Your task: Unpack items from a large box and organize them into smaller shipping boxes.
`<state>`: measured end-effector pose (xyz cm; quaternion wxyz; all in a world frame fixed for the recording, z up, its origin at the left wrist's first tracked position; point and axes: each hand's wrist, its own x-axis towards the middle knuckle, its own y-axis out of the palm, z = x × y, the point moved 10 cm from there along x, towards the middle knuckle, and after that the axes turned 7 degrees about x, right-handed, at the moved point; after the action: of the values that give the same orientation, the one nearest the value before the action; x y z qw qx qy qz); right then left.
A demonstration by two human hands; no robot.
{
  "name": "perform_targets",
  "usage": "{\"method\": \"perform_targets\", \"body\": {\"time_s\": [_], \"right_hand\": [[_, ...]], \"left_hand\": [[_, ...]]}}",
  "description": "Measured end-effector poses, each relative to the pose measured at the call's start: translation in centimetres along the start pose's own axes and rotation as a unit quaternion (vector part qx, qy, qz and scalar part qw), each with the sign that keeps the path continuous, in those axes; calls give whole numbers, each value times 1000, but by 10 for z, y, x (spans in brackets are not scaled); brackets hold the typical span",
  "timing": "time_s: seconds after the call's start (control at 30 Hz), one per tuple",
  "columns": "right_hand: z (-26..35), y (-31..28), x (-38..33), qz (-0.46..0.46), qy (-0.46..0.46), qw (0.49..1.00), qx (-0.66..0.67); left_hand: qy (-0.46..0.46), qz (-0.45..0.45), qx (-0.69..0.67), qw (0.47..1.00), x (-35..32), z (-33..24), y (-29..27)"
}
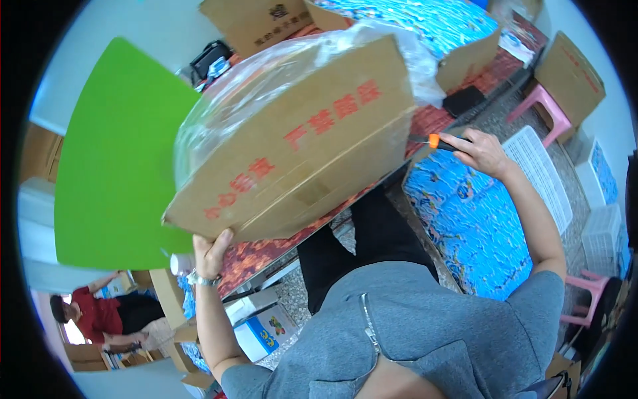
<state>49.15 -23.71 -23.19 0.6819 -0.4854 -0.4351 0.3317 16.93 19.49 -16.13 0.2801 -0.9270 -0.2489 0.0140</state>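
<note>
Left hand (211, 251), fingers curled under the lower corner, tilts the plastic-lined cardboard box (292, 143) up off the patterned surface (256, 256). Right hand (480, 151), fingers wrapped round an orange utility knife (433, 140), sits at the box's right edge. Cutting step; next needs a steady box and careful blade.

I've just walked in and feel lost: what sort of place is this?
Probably a small packing workshop: cardboard boxes stand about, the left hand steadies a plastic-lined carton, and white plastic crates sit on the floor.
</note>
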Motion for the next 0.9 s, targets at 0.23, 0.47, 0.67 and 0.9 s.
{"method": "perform_targets", "body": {"time_s": [0.23,0.47,0.67,0.9], "right_hand": [[-85,29,-76,-1,278,959,61],[-12,24,-76,-126,185,955,193],[-17,82,-62,-83,326,867,367],[-27,145,-39,-170,430,582,668]], "left_hand": [[76,1,11,997,-4,-16,3],[214,-26,156,964,-15,-48,9],[132,-134,160,969,-28,-49,-1],[317,-368,74,871,-75,-96,-5]]}}
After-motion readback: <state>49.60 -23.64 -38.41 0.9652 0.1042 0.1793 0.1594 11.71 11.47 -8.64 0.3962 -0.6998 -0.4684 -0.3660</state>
